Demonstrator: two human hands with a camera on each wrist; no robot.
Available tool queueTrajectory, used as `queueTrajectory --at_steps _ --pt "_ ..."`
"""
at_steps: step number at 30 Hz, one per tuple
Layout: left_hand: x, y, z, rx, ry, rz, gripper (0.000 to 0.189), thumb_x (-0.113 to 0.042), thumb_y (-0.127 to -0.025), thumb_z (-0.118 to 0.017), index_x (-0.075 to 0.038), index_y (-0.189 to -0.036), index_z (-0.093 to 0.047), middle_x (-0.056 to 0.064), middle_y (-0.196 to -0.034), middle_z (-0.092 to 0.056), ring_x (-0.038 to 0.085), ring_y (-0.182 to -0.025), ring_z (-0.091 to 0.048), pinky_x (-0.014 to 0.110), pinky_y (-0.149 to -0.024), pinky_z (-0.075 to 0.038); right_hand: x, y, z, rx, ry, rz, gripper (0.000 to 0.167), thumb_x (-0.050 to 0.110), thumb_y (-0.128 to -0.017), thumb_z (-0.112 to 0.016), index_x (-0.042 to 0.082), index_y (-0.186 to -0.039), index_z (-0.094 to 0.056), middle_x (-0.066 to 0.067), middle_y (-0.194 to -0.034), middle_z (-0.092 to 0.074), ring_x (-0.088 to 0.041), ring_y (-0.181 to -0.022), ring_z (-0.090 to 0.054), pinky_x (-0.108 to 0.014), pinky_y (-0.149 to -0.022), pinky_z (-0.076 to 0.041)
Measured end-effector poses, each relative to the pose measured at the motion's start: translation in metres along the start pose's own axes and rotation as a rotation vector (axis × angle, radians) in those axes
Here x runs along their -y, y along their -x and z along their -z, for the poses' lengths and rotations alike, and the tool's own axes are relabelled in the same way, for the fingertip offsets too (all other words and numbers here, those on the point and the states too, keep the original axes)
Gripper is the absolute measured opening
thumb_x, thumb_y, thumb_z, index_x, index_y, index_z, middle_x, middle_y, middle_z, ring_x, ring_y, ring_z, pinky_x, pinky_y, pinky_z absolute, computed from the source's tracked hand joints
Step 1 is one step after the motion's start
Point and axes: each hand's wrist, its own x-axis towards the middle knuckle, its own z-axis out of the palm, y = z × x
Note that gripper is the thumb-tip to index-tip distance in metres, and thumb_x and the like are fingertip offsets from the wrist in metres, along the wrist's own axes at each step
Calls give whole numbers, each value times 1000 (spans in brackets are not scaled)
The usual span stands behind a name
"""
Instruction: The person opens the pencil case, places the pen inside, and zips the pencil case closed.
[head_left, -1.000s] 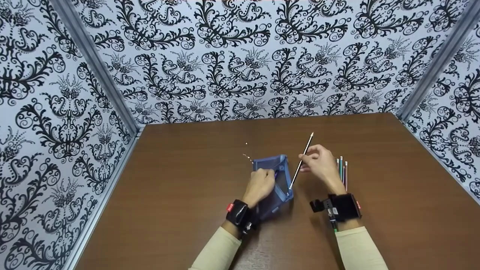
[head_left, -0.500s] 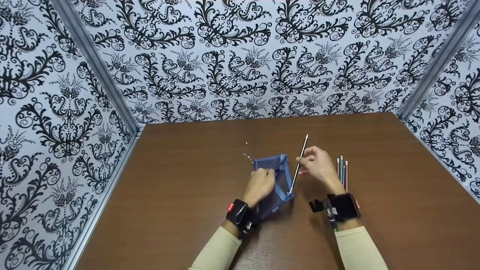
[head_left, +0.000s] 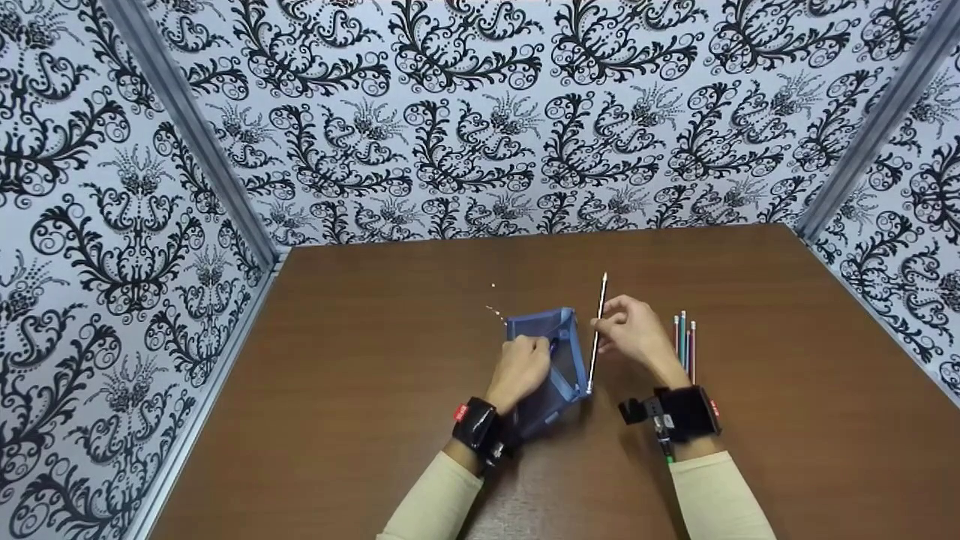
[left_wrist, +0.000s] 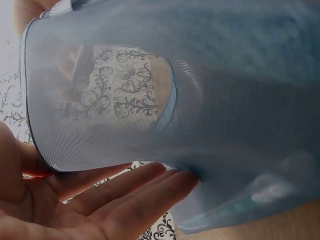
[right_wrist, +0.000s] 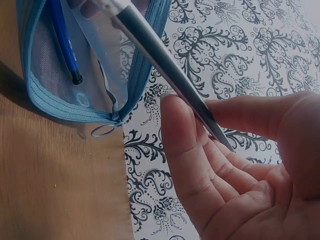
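Note:
A blue mesh zip pencil case (head_left: pixel 534 420) lies on its side, its mouth toward the right. My left hand (head_left: pixel 520 369) grips its upper edge; in the left wrist view the fingers (left_wrist: pixel 145 200) reach along the see-through mesh. Between thumb and fingertips, my right hand (head_left: pixel 637 335) pinches a dark-and-white striped pencil (head_left: pixel 600 315). The pencil stands nearly upright in the head view, its white lower end right at the near corner of the case's mouth. Inside the case, a blue pen (right_wrist: pixel 62 37) shows in the right wrist view.
Several pencils (head_left: pixel 684 349) lie side by side on the brown table (head_left: pixel 360 390), just right of my right hand and partly behind its wrist. A patterned wall (head_left: pixel 480 135) rises behind the table. A small beaded string (head_left: pixel 495 313) trails from the case's far corner.
The pencil has swung more upright, its top moving left and its lower end down and slightly right along the case's mouth. My right hand has shifted a little left. The left hand stays put.

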Motion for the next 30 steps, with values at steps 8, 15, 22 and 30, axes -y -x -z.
queueTrajectory --at_steps 8,15,22,30 --pt "0 1 0 -17 -20 -13 44 -23 -97 -42 -19 -54 -39 -1 -59 -44 19 -64 -51 32 -58 -42 1 0 0 1 -5 -4 29 4 -93 -64 -11 -113 -48 -29 -96 -69 -27 -60 -71 -40 -62 -59" --pt "-1 -1 1 -4 -1 10 44 -25 -99 -41 -19 -55 -41 -1 -59 -46 18 -62 -52 31 -57 -42 1 0 0 -11 -34 -22 28 4 -93 -62 -10 -112 -48 -30 -101 -68 -22 -60 -70 -42 -64 -59" --pt "-1 -1 1 -5 5 10 43 -25 -99 -41 -19 -56 -42 0 -60 -46 18 -63 -52 31 -58 -43 1 0 -2 -9 -59 -35 27 3 -93 -62 -9 -112 -47 -31 -100 -67 -26 -64 -71 -42 -65 -59" --pt "-2 0 3 -3 8 31 43 -25 -98 -41 -19 -55 -41 2 -64 -50 18 -65 -53 32 -58 -43 1 0 -5 20 -19 -10 29 4 -92 -64 -10 -112 -48 -16 -84 -71 -34 -66 -71 -42 -64 -58"
